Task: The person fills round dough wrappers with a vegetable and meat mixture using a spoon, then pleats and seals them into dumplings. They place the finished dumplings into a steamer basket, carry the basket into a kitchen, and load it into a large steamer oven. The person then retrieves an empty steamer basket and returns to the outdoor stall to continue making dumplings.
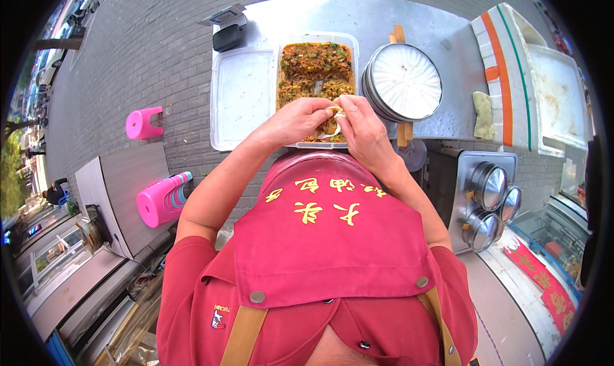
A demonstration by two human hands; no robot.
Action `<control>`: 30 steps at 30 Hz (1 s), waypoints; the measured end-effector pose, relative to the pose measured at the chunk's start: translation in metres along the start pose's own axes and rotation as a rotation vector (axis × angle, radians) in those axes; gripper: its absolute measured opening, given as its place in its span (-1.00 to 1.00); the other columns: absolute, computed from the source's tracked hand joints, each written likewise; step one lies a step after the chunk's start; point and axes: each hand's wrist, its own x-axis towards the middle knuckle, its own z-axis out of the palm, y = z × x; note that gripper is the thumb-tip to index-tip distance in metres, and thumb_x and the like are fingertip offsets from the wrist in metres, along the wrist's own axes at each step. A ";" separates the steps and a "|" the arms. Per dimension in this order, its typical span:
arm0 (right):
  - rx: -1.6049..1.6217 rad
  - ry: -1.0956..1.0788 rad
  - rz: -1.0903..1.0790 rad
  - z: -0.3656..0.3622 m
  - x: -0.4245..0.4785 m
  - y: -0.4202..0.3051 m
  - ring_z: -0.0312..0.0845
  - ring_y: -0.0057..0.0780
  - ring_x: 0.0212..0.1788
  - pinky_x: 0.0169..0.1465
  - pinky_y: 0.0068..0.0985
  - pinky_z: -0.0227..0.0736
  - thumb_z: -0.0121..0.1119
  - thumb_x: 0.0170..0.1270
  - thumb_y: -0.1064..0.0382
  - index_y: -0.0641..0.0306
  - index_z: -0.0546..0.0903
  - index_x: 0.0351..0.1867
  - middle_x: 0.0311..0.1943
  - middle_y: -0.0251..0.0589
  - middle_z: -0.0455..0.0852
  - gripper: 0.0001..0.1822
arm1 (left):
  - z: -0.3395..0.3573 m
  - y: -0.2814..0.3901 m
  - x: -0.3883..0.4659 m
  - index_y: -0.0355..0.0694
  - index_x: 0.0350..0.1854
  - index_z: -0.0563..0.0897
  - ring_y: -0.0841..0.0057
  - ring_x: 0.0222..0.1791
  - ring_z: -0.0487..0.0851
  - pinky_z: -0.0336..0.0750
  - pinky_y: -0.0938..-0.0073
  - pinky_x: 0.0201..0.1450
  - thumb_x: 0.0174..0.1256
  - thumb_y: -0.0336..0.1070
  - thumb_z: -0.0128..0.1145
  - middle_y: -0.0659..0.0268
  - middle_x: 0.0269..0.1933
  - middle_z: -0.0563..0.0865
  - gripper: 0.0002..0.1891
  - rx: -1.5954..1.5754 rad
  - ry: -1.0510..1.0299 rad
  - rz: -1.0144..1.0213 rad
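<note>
My left hand (298, 120) and my right hand (363, 126) meet above the front of a clear plastic tub (356, 54). Between them they hold a thin white dough wrapper (331, 135) with filling inside, its edge gathered at my fingers. Chopped reddish-brown filling with green bits (316, 61) fills much of the tub, and a patch of its bottom shows near the middle. To the left lies a shallow translucent plastic lid or tray (244, 97). Right of the tub, a stack of round metal steamer trays (405, 80) with a ridged white liner on top rests on wooden strips (405, 133).
These stand on a metal table (460, 54). At its back left are a black case (228, 38) and a small sign (225, 15). A folded cloth (483, 114) and foam box (496, 78) are right. Lower right are round steamers (489, 186); pink stools (158, 205) stand left.
</note>
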 end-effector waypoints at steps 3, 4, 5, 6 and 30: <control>0.001 -0.060 0.075 -0.001 -0.003 0.001 0.59 0.06 -0.17 -0.12 -0.18 0.54 0.21 0.34 0.51 0.52 0.49 0.15 -0.14 0.12 0.58 -0.64 | -0.004 0.013 0.002 -0.30 0.16 0.68 0.68 -0.29 0.57 0.53 0.52 -0.17 0.64 -0.19 0.00 0.38 -0.33 0.68 -0.67 0.113 0.006 0.036; 0.001 -0.068 0.103 -0.002 -0.004 0.001 0.59 0.06 -0.16 -0.12 -0.18 0.54 0.21 0.34 0.51 0.52 0.49 0.15 -0.14 0.11 0.58 -0.64 | -0.004 0.013 0.002 -0.29 0.16 0.67 0.67 -0.29 0.57 0.54 0.51 -0.17 0.64 -0.19 0.00 0.38 -0.33 0.67 -0.67 0.120 0.017 0.055; 0.001 -0.076 0.131 -0.003 -0.006 0.001 0.59 0.06 -0.15 -0.11 -0.18 0.54 0.21 0.33 0.51 0.52 0.50 0.15 -0.14 0.11 0.58 -0.64 | -0.004 0.013 0.002 -0.29 0.17 0.67 0.67 -0.30 0.57 0.54 0.51 -0.18 0.64 -0.19 0.00 0.38 -0.34 0.67 -0.67 0.127 0.027 0.074; -0.001 -0.083 0.162 -0.003 -0.008 0.001 0.59 0.06 -0.15 -0.11 -0.19 0.55 0.21 0.33 0.52 0.52 0.50 0.14 -0.14 0.11 0.58 -0.64 | -0.006 0.016 0.001 -0.29 0.17 0.68 0.65 -0.32 0.58 0.55 0.49 -0.19 0.64 -0.19 0.00 0.38 -0.34 0.67 -0.67 0.091 0.016 0.028; 0.003 0.064 0.213 -0.003 0.008 0.005 0.63 -0.01 -0.12 -0.08 -0.21 0.56 0.23 0.32 0.51 0.44 0.51 0.22 -0.11 0.02 0.64 -0.57 | -0.015 0.042 0.010 -0.33 -0.02 0.69 0.49 -0.27 0.72 0.62 0.39 -0.12 0.52 -0.26 0.17 0.19 -0.23 0.80 -0.77 0.282 0.246 0.155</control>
